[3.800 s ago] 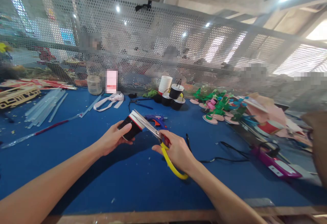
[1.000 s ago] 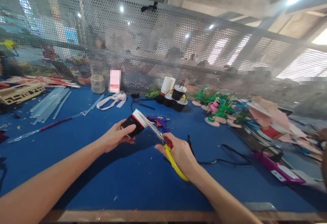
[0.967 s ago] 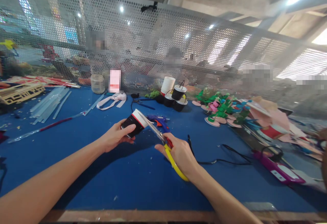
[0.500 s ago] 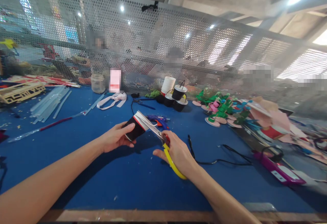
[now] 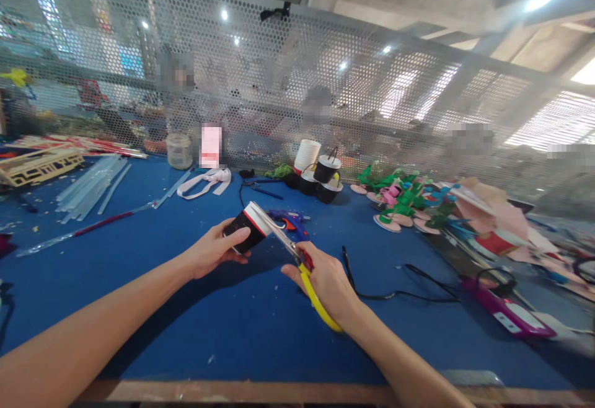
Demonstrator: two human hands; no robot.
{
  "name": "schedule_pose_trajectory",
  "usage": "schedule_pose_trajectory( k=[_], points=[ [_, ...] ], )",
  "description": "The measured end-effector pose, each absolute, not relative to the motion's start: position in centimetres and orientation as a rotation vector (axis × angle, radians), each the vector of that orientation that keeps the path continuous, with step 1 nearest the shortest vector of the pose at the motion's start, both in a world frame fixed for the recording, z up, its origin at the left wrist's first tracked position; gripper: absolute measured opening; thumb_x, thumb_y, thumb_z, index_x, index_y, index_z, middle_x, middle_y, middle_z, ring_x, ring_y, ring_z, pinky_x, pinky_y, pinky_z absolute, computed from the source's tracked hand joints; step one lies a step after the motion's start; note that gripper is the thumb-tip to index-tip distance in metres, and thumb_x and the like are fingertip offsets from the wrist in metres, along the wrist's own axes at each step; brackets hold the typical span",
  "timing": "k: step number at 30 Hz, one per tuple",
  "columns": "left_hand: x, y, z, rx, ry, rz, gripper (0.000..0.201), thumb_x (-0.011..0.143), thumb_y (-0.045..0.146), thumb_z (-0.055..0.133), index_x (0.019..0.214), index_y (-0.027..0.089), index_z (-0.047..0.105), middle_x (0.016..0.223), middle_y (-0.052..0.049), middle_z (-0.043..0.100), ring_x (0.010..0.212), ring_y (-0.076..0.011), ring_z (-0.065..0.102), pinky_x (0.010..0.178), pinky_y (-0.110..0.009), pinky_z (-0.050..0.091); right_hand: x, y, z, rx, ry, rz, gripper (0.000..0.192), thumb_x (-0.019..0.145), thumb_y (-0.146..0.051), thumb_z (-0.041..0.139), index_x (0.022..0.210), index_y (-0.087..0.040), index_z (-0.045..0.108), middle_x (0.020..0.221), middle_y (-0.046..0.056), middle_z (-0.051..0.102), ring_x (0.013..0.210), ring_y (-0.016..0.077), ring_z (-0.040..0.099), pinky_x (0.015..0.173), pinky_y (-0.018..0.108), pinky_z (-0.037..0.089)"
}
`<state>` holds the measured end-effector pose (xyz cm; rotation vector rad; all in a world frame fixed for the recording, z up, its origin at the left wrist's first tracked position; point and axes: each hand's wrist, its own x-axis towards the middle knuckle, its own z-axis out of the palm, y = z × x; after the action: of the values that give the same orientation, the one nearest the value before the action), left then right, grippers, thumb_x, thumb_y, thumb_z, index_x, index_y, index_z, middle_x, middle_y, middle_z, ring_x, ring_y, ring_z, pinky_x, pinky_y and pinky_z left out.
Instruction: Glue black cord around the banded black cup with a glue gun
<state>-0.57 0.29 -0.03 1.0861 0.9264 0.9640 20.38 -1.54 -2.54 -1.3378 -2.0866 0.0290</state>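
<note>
My left hand is closed around a paper cup, black with a red line and a white band at its rim. The cup is tilted, its mouth turned up and to the right. In my right hand is a pair of scissors with yellow handles. Their blades point up and left and reach the cup's rim; whether they are cutting into it I cannot tell. Just behind the blades lies a blue glue gun with an orange part.
White cups and several black cups stand at the back. Glue sticks, a white ribbon and a glass jar are on the left. Green and pink craft pieces, a black cable and a purple power strip occupy the right.
Both hands hold nearly the same place. The cup has turned slightly in my left hand, and my right hand with the scissors has shifted a little right and down.
</note>
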Motion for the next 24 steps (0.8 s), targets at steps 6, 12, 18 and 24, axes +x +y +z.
schedule_pose_trajectory(
  k=[6, 12, 18, 24],
  points=[
    [-0.58, 0.42, -0.25, 1.088, 0.933, 0.987, 0.045, 0.068, 0.033, 0.062, 0.105, 0.012, 0.047, 0.084, -0.006, 0.055, 0.06, -0.0118, 0.057, 0.059, -0.029, 0.048, 20.21, -1.68, -2.56, -1.352, -2.067, -0.002, 0.029, 0.073, -0.047, 0.049, 0.078, -0.018, 0.053, 0.052, -0.002, 0.051, 0.043, 0.0116, 0.046, 0.043, 0.021, 0.034],
    [-0.72, 0.54, -0.52, 1.109, 0.932, 0.985, 0.046, 0.069, 0.033, 0.061, 0.107, 0.013, 0.045, 0.086, -0.006, 0.055, 0.062, -0.0115, 0.058, 0.061, -0.028, 0.049, 20.21, -1.78, -2.47, -1.36, -2.074, 0.001, 0.031, 0.074, -0.048, 0.047, 0.076, -0.018, 0.053, 0.05, -0.002, 0.05, 0.043, 0.0115, 0.045, 0.042, 0.021, 0.033],
    [-0.69, 0.52, -0.47, 1.091, 0.917, 1.003, 0.047, 0.07, 0.036, 0.06, 0.107, 0.013, 0.046, 0.083, -0.006, 0.057, 0.06, -0.012, 0.058, 0.058, -0.026, 0.049, 20.19, -1.78, -2.55, -1.368, -2.064, 0.02, 0.03, 0.074, -0.048, 0.048, 0.076, -0.019, 0.053, 0.052, -0.001, 0.052, 0.043, 0.0117, 0.047, 0.041, 0.021, 0.031],
    [-0.92, 0.93, -0.69, 0.996, 0.89, 0.982, 0.036, 0.074, 0.041, 0.053, 0.093, 0.01, 0.055, 0.072, -0.005, 0.059, 0.059, -0.0133, 0.057, 0.058, -0.028, 0.049, 20.38, -1.64, -2.36, -1.379, -2.095, 0.027, 0.031, 0.072, -0.049, 0.05, 0.078, -0.019, 0.052, 0.052, -0.002, 0.051, 0.044, 0.0122, 0.047, 0.042, 0.021, 0.034]
  ],
)
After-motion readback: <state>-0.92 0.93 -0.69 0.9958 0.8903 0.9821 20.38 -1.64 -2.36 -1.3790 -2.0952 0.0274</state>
